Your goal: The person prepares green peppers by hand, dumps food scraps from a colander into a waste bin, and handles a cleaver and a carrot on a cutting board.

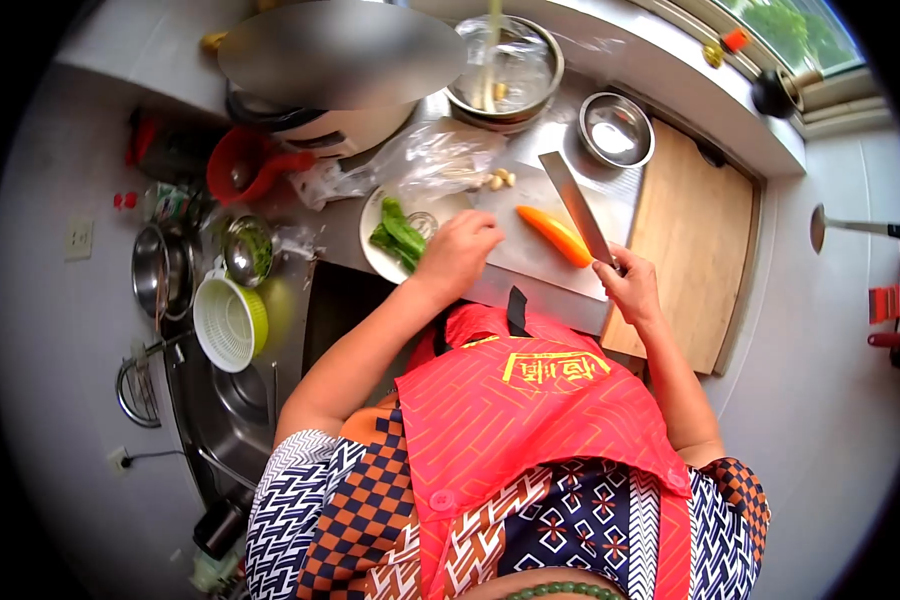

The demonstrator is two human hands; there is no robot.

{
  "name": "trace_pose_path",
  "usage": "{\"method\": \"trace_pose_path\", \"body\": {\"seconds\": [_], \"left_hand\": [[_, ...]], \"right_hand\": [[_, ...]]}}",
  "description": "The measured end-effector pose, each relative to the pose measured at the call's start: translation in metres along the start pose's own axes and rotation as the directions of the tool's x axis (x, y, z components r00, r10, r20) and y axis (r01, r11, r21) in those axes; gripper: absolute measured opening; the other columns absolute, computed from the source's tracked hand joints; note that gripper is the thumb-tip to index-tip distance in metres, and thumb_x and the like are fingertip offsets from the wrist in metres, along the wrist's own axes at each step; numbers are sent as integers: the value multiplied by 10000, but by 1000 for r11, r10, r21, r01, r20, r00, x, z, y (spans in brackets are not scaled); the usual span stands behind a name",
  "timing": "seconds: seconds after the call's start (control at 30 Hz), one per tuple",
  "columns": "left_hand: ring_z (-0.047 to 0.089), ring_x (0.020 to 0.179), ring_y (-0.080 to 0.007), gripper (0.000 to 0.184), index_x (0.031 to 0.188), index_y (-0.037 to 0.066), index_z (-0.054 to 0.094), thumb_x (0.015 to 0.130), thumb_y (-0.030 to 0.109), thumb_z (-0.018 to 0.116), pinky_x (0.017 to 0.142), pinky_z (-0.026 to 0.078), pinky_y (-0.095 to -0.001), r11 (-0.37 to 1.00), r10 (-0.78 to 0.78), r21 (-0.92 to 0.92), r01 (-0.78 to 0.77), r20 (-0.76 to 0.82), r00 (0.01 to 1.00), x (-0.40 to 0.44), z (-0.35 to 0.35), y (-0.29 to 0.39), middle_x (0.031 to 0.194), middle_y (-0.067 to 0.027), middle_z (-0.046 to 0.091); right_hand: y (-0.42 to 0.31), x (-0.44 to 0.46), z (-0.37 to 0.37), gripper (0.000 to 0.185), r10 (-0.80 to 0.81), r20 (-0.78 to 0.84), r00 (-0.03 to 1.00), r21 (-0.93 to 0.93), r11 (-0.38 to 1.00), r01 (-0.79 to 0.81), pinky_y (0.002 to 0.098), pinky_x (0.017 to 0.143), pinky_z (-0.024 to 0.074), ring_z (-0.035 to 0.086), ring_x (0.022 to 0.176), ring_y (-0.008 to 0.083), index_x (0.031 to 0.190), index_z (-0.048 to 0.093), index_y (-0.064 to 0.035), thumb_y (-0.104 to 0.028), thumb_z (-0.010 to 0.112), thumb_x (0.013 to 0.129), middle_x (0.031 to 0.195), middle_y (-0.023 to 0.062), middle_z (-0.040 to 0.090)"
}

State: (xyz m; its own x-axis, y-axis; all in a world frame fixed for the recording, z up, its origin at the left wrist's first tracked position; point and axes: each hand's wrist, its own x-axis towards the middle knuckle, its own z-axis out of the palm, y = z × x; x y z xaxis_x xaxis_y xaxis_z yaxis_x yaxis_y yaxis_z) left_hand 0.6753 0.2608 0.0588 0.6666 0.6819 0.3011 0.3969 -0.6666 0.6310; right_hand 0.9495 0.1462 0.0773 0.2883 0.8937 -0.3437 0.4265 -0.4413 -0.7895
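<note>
My right hand grips the handle of a kitchen knife, its blade pointing up and left. Beneath and left of the blade, an orange carrot-like vegetable lies on a pale cutting board. My left hand hovers at the board's left edge, next to a white plate with green peppers. Its fingers are curled together, and what they hold, if anything, is hidden. A few small garlic-like pieces rest near the board's upper left.
A wooden board and a metal bowl are at the right. Plastic bags, a rice cooker and a bowl with a bag stand behind. On the left are a red strainer, a colander and a sink.
</note>
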Motion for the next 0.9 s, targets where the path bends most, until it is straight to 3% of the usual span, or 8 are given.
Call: {"method": "trace_pose_path", "body": {"seconds": [0.13, 0.27, 0.4, 0.43, 0.47, 0.57, 0.67, 0.9], "left_hand": [[565, 974, -314, 207, 918, 45, 639, 713, 28, 658, 852, 470, -383, 966, 176, -193, -172, 5, 984, 38, 92, 0, 1005, -115, 597], [547, 1000, -298, 257, 949, 70, 646, 695, 66, 683, 889, 446, -398, 963, 216, -182, -200, 71, 974, 53, 141, 7, 1018, -89, 582], [533, 1015, -289, 306, 977, 106, 663, 673, 106, 695, 907, 423, -405, 952, 193, -261, -163, 95, 977, 54, 169, 4, 1022, -66, 578], [532, 1013, -289, 304, 975, 107, 664, 673, 107, 697, 905, 421, -404, 953, 188, -259, -157, 98, 977, 55, 170, 4, 1023, -64, 578], [532, 1010, -288, 302, 973, 108, 664, 673, 108, 699, 903, 419, -403, 955, 183, -255, -153, 98, 978, 55, 170, 4, 1025, -61, 578], [532, 995, -288, 287, 962, 107, 665, 679, 127, 712, 897, 411, -405, 967, 199, -174, -184, 74, 977, 50, 170, 4, 1025, -61, 580], [524, 1032, -284, 337, 1010, 129, 649, 677, 124, 702, 926, 385, -415, 979, 191, -82, -184, 82, 978, 44, 164, 15, 1067, -43, 579], [490, 1165, -240, 459, 1120, 160, 601, 674, 154, 707, 978, 330, -427, 971, 168, 138, -193, 175, 970, 39, 179, 12, 1222, -45, 542]], "right_hand": [[41, -7, -27, 294, 134, -11, 991, 73, 988, -133, 243, 477, 443, 525, 489, 69, 1077, 677, -41, -109, 587, 805, 561, 12, 551], [62, -14, -34, 300, 226, 30, 974, 107, 968, -228, 243, 479, 454, 527, 500, 70, 1068, 677, -36, -94, 561, 798, 578, 14, 559], [86, -9, -32, 330, 136, 40, 990, 58, 989, -138, 288, 518, 477, 569, 523, 121, 1082, 659, -21, -115, 574, 777, 627, 101, 611], [90, -7, -32, 366, 104, 52, 993, 3, 995, -104, 339, 575, 498, 624, 576, 221, 1114, 642, -27, -140, 568, 774, 670, 177, 627], [93, -4, -32, 365, 118, 88, 989, -54, 992, -114, 361, 601, 502, 630, 608, 263, 1116, 640, -30, -145, 557, 780, 688, 195, 628], [80, 5, -39, 353, 127, 212, 969, -258, 964, -70, 460, 724, 500, 613, 753, 424, 1116, 625, -34, -157, 507, 807, 789, 270, 625], [85, 18, -41, 308, 99, 248, 964, -404, 915, 9, 482, 758, 491, 611, 782, 426, 1068, 628, -27, -153, 498, 819, 812, 272, 624], [82, 21, -49, 265, 63, 17, 998, -194, 979, -58, 474, 728, 492, 614, 779, 418, 1036, 629, -26, -131, 493, 834, 800, 263, 620]]}}
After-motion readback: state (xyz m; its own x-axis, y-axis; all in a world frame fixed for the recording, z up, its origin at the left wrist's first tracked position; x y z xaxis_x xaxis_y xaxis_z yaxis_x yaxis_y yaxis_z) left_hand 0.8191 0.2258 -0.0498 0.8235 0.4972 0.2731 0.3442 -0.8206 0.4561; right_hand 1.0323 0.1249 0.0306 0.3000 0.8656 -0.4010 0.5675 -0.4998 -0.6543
